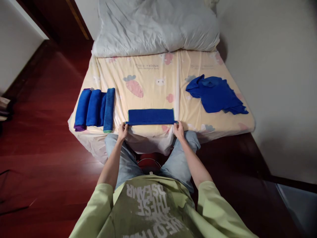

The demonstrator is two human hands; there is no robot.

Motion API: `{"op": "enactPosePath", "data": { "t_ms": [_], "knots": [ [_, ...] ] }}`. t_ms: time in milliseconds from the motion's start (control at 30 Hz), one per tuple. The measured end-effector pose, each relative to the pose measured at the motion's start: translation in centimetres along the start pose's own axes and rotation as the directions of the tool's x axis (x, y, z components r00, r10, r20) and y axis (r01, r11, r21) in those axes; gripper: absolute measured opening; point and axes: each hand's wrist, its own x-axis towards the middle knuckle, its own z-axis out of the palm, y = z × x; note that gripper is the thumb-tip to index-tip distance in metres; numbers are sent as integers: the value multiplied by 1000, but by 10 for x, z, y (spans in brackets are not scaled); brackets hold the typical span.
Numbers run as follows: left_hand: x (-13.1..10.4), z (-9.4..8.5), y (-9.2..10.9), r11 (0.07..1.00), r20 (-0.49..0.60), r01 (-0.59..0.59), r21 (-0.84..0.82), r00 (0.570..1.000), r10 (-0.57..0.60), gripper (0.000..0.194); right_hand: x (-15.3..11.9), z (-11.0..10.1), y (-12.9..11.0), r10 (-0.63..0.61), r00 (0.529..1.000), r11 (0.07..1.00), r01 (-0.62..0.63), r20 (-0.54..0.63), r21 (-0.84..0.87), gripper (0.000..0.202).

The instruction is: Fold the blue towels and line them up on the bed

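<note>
A blue towel [151, 116], folded into a long flat strip with a thin green edge, lies crosswise on the bed in front of me. At its near left corner, my left hand [123, 131] is closed in a pinch on the cloth. My right hand [178, 129] pinches the near right corner in the same way. The near edge is drawn straight between both hands. To the left lie several folded blue towels [95, 107] side by side, one with a purple edge and one with a green edge.
A crumpled pile of blue cloth [218, 94] lies on the right of the bed. The yellow patterned sheet [151, 94] covers the mattress, and a bulky grey-white quilt [153, 29] fills its far end. A wall [272, 82] stands at the right, with dark red floor [49, 142] at the left.
</note>
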Motion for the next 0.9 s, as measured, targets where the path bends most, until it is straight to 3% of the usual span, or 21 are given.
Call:
{"op": "enactPosePath", "data": {
  "t_ms": [300,667,900],
  "knots": [
    [1,4,-2,1000,-27,-18,19,999,19,39,4,5,11,31,999,997,-30,11,-67,43],
    [-1,4,3,1000,-24,14,-22,1000,-15,23,9,7,9,39,999,997,-39,2,-59,50],
    [0,7,3,1000,-45,28,10,999,-28,25,10,9,9,40,998,996,-43,-39,-79,55]
  ]
}}
